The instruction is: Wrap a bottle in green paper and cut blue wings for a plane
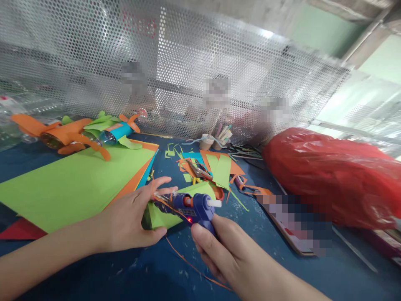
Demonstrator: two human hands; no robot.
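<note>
My right hand (216, 246) is wrapped around the handle of a blue hot glue gun (199, 211), its small red light lit. A white glue stick (214, 203) pokes out of the gun's back end, and the nozzle points left toward my left hand. With fingers and thumb spread around its near end, my left hand (134, 217) holds a plastic bottle wrapped in light green paper (166, 219). The glue gun hides part of the bottle, so whether the nozzle touches it I cannot tell. An orange cord (188, 261) trails below.
Green paper sheets (84, 179) lie left, with paper-covered bottle models (67, 133) behind them. Paper scraps and scissors (200, 170) are beyond my hands. Cups of pens (206, 142) stand by the perforated metal screen (188, 62). A red plastic bag (332, 175) and phone (288, 225) are right.
</note>
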